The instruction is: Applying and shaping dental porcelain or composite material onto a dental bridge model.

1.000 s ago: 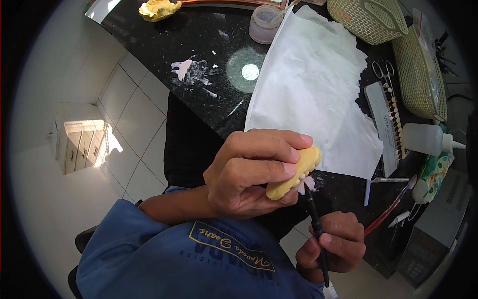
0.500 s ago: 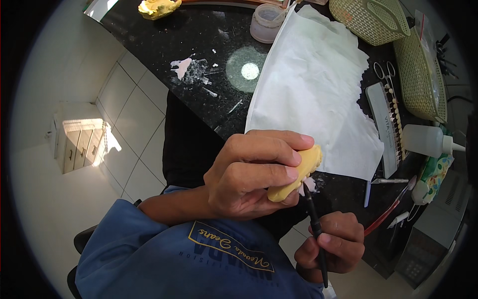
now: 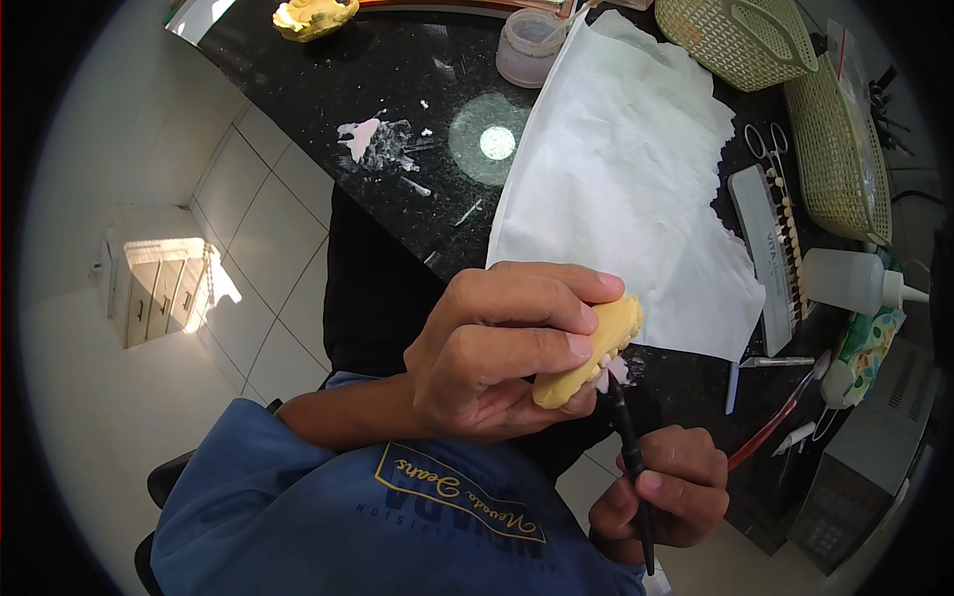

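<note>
My left hand [image 3: 492, 348] is closed round a yellow dental plaster cast [image 3: 574, 379], fingers over its top and thumb partly hidden beneath. Small pale tooth shapes line the cast's right edge. In my right hand [image 3: 671, 487] a slim black brush [image 3: 632, 442] is pinched between thumb and fingers, its tapered tip pointing up at that edge. Whether the tip touches the teeth I cannot tell. Just beyond the tip, a smear of pale pink paste [image 3: 620, 372] shows on the black tabletop.
A white cloth [image 3: 616, 189] spreads beyond my hands. At the back stand a cloudy jar [image 3: 532, 55] and another yellow cast [image 3: 313, 18]. Along the right lie a tooth shade guide [image 3: 763, 258], scissors [image 3: 765, 144], a squeeze bottle [image 3: 845, 278] and woven baskets [image 3: 735, 40].
The cast has turned slightly in my left hand, showing more of its tooth edge. The brush tip has shifted a little away from the cast.
</note>
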Tool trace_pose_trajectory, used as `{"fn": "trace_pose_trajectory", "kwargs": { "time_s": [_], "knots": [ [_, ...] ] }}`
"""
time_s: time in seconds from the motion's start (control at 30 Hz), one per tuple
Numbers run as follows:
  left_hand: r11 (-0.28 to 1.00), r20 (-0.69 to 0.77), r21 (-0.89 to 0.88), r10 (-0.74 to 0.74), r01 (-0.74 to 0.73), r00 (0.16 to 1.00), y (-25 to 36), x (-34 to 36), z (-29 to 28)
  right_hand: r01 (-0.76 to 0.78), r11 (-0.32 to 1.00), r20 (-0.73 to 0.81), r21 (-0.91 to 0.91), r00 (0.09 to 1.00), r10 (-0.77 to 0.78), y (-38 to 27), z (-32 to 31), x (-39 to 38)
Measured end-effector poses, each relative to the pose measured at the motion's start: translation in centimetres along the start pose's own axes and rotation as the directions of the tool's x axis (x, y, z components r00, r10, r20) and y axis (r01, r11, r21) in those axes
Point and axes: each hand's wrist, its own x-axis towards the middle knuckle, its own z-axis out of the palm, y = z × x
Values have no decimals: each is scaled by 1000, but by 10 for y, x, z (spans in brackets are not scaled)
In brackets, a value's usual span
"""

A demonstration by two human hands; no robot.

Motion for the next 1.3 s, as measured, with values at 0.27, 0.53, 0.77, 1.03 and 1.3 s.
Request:
{"fn": "trace_pose_trajectory", "kwargs": {
  "time_s": [0.27,0.53,0.77,1.03,1.3],
  "knots": [
    [1000,0,-16,-3,3,1000,0,1,2,15,999,55,34,998,-16,4,-5,-1],
    [1000,38,11,-14,14,999,2,2,-3,10,999,29,36,1000,-11,2,-3,-1],
    [1000,22,16,5,-5,1000,1,1,-1,34,999,64,30,997,-36,5,-3,1],
    [999,30,29,16,-17,999,0,1,-1,31,999,37,14,999,-31,4,-1,1],
    [999,-32,-6,35,-35,999,-3,-1,3,10,1000,41,12,999,-10,2,-2,2]
  ]
}}
